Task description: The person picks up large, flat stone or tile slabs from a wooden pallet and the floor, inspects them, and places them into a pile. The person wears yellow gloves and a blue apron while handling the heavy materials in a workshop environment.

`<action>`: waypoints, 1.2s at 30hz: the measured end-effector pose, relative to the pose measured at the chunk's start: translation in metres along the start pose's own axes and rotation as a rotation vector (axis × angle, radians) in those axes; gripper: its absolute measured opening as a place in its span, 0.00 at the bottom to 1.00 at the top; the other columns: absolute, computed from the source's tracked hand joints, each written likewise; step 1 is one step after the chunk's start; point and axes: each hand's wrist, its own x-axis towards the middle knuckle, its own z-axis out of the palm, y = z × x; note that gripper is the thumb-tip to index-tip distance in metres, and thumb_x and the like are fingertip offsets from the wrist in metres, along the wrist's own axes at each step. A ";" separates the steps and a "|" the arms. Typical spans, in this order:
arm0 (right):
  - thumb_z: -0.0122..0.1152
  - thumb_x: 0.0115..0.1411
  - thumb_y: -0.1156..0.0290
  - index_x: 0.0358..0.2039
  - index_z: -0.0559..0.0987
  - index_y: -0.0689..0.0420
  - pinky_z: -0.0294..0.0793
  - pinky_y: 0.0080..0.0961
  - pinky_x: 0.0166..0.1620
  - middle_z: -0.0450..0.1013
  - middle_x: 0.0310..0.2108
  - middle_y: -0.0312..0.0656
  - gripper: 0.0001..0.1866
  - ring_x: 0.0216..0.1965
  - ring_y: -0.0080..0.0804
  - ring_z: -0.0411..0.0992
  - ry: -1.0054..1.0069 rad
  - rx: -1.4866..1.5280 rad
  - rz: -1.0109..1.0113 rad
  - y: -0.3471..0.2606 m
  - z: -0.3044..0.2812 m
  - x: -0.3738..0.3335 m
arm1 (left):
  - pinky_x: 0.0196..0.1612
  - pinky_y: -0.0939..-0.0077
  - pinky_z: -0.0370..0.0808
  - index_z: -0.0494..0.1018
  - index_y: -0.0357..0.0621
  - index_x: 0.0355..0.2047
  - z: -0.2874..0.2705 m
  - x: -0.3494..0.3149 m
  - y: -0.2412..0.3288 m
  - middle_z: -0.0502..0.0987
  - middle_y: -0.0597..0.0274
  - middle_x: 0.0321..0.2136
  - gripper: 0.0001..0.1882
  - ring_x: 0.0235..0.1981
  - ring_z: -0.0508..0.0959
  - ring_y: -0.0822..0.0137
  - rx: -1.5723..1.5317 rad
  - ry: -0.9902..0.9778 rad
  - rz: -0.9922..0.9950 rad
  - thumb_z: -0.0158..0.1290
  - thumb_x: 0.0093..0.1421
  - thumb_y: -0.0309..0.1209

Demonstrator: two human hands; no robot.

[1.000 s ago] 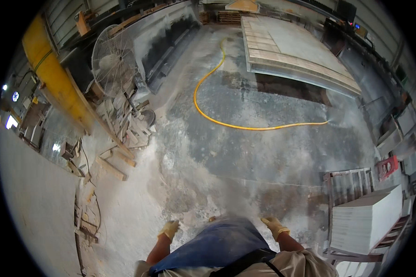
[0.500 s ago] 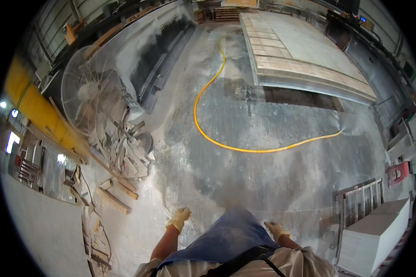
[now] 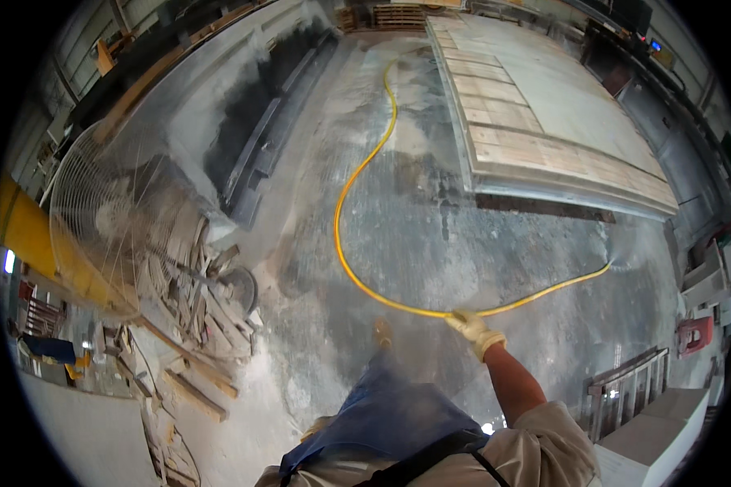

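Observation:
My right hand [image 3: 473, 331], in a pale work glove, reaches forward with its fingers loosely bent and nothing seen in it. In the picture it overlaps the yellow hose [image 3: 343, 241], which lies in a long curve on the floor; no contact between them can be made out. My left hand [image 3: 317, 427], also gloved, is low beside the blue apron [image 3: 406, 412], which hides most of it along with the fingers. One shoe [image 3: 382, 332] shows ahead of the apron.
A large board-topped platform [image 3: 577, 130] stands far right. At left are a wire-caged fan [image 3: 97, 215], scrap strips [image 3: 203, 312] and loose timber [image 3: 195, 395]. A metal rack [image 3: 625, 381], pale stacked sheets [image 3: 658, 422] and a red stool [image 3: 694, 334] stand at right.
My right hand has swung forward and up, while my left has dropped back beside the apron. The hose, platform and fan appear nearer, and a shoe has come into view.

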 end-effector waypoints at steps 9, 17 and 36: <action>0.61 0.61 0.41 0.57 0.76 0.67 0.69 0.35 0.59 0.75 0.54 0.55 0.39 0.56 0.45 0.73 0.101 0.162 0.495 0.088 -0.013 0.043 | 0.44 0.66 0.73 0.78 0.36 0.44 -0.283 0.209 0.265 0.81 0.53 0.36 0.23 0.39 0.78 0.58 -0.207 0.222 0.202 0.49 0.66 0.45; 0.59 0.60 0.39 0.53 0.79 0.66 0.70 0.38 0.58 0.77 0.50 0.57 0.39 0.55 0.49 0.74 0.081 0.241 0.688 0.095 -0.022 0.157 | 0.45 0.66 0.74 0.76 0.34 0.49 -0.450 0.325 0.493 0.82 0.56 0.36 0.25 0.39 0.80 0.62 -0.169 0.174 0.467 0.48 0.67 0.46; 0.64 0.63 0.48 0.62 0.68 0.69 0.66 0.33 0.64 0.69 0.60 0.58 0.40 0.63 0.44 0.68 -0.023 0.258 -0.164 -0.364 -0.306 0.836 | 0.41 0.63 0.75 0.76 0.32 0.45 -0.526 0.578 0.522 0.81 0.52 0.35 0.26 0.37 0.80 0.59 0.213 -0.027 0.182 0.49 0.65 0.48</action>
